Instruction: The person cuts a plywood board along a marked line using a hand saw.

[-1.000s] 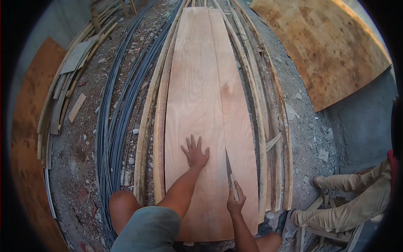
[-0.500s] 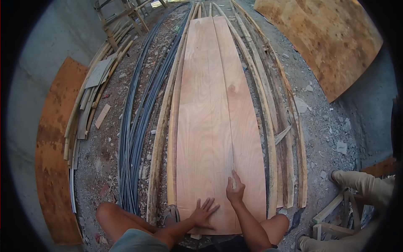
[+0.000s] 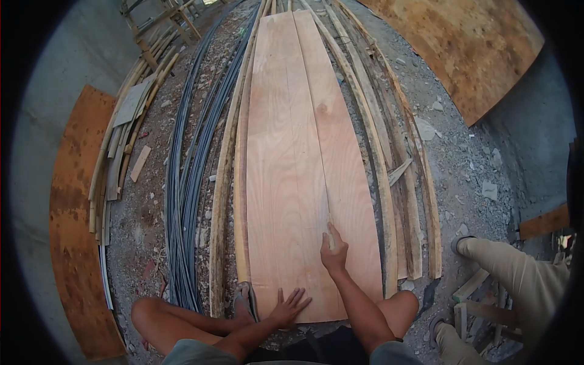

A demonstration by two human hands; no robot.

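A long plywood sheet [image 3: 277, 182] lies lengthwise in front of me. A dark straight line [image 3: 310, 91] runs along it from the far end down to my right hand [image 3: 334, 254]. That hand is closed round a slim, pale tool [image 3: 331, 240], its index finger stretched along it toward the line. The tool is too small and covered to tell its kind. My left hand [image 3: 289, 310] rests flat on the sheet's near edge, left of the line, with fingers spread and nothing held.
Long timber strips [image 3: 383, 194] lie under and beside the sheet. Bundled steel bars [image 3: 185, 243] run along the left over rubble. Stained boards [image 3: 79, 231] lean at both sides. At right, another person's legs [image 3: 511, 267] stand by a wooden frame [image 3: 471, 310].
My right hand has moved slightly along the line, and its arm reaches a bit farther over the sheet. My left hand stays flat. The view has shifted; the other person's legs show more.
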